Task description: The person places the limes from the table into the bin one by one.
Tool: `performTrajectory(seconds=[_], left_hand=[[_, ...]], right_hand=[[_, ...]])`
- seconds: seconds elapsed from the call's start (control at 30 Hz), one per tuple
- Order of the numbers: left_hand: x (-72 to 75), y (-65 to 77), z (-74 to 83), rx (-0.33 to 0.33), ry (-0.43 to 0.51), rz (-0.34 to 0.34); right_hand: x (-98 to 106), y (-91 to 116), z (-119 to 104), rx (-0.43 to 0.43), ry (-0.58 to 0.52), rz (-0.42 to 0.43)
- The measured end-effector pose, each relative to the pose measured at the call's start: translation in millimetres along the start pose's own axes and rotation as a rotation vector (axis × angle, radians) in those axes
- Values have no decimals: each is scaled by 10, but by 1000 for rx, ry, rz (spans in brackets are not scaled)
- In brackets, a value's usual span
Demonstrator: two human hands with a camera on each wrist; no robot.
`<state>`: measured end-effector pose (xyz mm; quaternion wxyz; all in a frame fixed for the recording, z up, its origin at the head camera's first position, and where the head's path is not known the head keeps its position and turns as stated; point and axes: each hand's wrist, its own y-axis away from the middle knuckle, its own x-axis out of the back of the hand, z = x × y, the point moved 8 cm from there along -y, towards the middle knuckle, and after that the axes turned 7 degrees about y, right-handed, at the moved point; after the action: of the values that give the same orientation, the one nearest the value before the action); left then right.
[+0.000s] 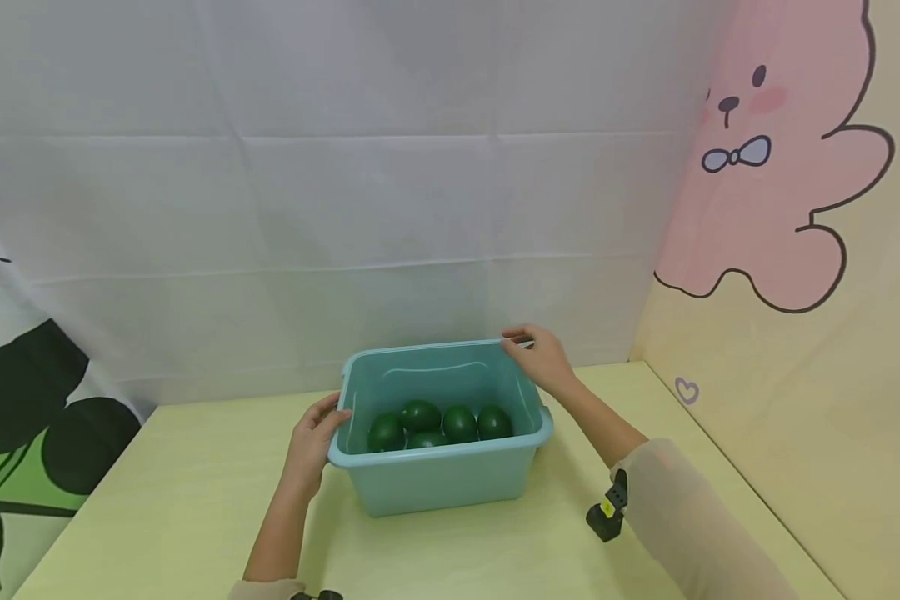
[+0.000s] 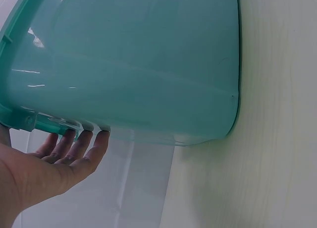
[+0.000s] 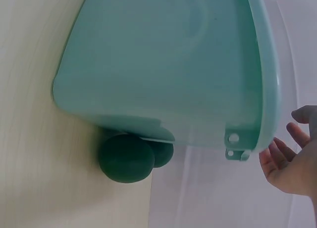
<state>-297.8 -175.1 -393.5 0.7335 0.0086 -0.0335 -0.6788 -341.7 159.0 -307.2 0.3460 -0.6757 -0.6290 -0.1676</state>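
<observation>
A teal plastic bin [image 1: 442, 479] stands upright on the table, with several smooth, dark green, avocado-like fruits [image 1: 460, 423] inside. My left hand [image 1: 317, 442] grips its left rim, thumb over the top edge. In the left wrist view, the fingers [image 2: 91, 156] of that hand reach up under the rim against the outer wall; the thumb is hidden there. At the back right corner is my right hand [image 1: 542, 358], fingers loosely bent, fingertips right at the rim. The right wrist view shows its thumb [image 3: 303, 114] apart from the bin.
Beside the bin's outer wall, two more dark green fruits [image 3: 126, 158] lie on the table, hidden in the head view. The pale yellow table [image 1: 195, 500] meets a white cloth backdrop [image 1: 367, 208] behind and a printed panel [image 1: 832, 400] on the right.
</observation>
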Motion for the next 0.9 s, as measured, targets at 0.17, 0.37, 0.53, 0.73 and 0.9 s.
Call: performTrajectory(seconds=[0.17,0.37,0.53,0.73,0.9], left_hand=[[-6,-2,0,-1,1,-4],[-8,-6,-2,-6,2,-5],[-9,-13,-9,-1,7,-5],[-2,-16,-7,2,11,0],[-4,-13,-2,2,14,-1]], right_hand=[[74,-3,110,-4,13,18],[145,14,239,-30,29,32],[194,54,327,-49,44,30],[226,90,459,-62,50,42],[223,116,574,-75,65,46]])
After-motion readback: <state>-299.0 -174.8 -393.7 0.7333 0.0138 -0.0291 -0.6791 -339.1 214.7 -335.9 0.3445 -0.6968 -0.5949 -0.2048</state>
